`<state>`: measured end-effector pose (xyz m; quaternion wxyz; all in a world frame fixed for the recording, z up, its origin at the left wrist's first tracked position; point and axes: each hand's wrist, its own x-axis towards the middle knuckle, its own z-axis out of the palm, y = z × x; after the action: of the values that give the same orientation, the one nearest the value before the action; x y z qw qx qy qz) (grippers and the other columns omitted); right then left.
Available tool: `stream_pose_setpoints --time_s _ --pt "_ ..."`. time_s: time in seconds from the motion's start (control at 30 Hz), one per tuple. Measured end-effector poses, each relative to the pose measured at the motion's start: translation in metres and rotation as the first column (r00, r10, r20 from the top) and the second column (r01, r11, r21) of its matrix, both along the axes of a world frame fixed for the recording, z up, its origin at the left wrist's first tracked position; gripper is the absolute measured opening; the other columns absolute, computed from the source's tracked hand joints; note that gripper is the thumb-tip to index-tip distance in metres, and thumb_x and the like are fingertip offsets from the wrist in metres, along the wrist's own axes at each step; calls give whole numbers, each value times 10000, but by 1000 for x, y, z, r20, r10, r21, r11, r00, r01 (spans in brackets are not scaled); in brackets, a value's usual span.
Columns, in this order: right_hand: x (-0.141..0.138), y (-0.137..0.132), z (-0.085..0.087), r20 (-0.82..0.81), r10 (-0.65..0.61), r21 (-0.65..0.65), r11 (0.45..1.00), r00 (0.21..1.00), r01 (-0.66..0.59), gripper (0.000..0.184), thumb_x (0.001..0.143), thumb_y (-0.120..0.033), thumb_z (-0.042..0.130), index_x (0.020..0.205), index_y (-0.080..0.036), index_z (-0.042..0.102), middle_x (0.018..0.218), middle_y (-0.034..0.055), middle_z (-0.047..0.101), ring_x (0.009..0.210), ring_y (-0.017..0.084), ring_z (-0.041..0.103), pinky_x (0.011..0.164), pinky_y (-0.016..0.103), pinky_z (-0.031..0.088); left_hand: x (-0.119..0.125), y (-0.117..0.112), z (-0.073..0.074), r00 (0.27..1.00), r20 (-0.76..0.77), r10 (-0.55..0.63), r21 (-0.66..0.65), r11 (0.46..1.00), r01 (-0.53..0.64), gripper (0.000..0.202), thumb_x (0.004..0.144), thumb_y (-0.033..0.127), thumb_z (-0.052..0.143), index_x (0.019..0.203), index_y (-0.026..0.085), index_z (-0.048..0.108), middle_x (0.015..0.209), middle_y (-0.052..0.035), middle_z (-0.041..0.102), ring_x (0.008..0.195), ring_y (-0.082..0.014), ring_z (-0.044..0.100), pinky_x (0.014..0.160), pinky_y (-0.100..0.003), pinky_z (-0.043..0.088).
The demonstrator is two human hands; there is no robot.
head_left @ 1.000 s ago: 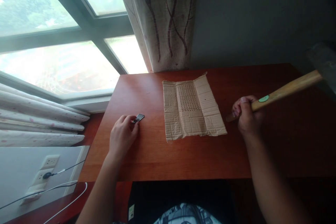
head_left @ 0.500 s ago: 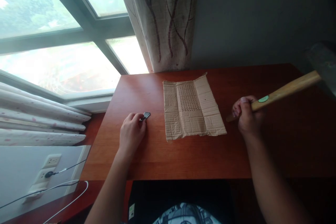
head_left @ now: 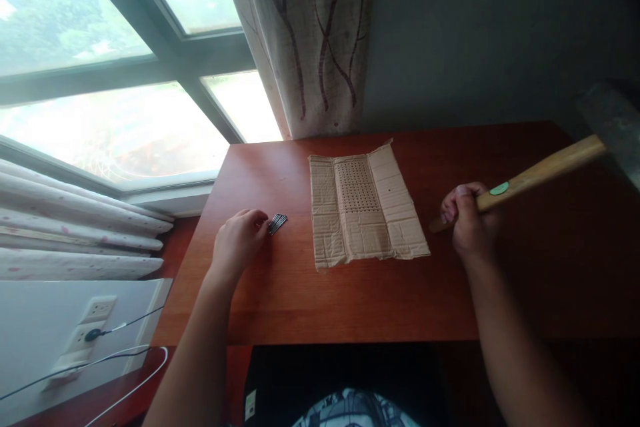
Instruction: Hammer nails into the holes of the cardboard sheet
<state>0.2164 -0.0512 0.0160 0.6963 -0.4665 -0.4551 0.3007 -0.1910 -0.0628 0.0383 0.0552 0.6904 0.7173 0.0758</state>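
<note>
My right hand (head_left: 473, 220) is wrapped round the lower part of a wooden handle (head_left: 545, 170) with a green oval label. The handle slants up to the right over the desk, and no tool head can be made out on it. My left hand (head_left: 239, 240) rests on the left of the desk, its fingers curled in and thumb close to the index finger; whether something small is between them is hidden. Right beside its fingertips lies a small row of dark nails (head_left: 278, 223). Between the hands is a creased cardboard sheet (head_left: 370, 237) with rows of small holes in its middle panel.
The reddish wooden desk (head_left: 370, 307) meets a dark wall and a patterned curtain (head_left: 325, 47) at the back. A window (head_left: 150, 133) and a pale curtain are on the left. A wall socket (head_left: 93, 333) with cables sits low at the left.
My left hand has drawn back a little to the left, off the nails, so more of them shows. My right hand with the wooden handle has hardly moved.
</note>
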Motion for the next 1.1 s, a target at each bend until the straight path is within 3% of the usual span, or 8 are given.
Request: stream_pose_setpoints --time_s 0.3,1.1 --pt "1 0 -2 -9 3 -4 1000 1000 -3 347 889 -418 677 690 -229 465 494 -75 422 413 91 395 392 231 329 -2 14 0 999 -40 -24 -86 996 21 212 860 361 543 832 257 726 895 -50 761 821 -258 683 628 -321 397" --pt "0 0 0 -21 12 5 1000 1000 -12 333 900 -382 665 691 -224 461 478 -80 417 399 85 394 391 222 329 8 16 14 996 -92 -21 -179 984 4 269 872 359 507 900 230 741 924 -70 768 840 -261 684 642 -311 399"
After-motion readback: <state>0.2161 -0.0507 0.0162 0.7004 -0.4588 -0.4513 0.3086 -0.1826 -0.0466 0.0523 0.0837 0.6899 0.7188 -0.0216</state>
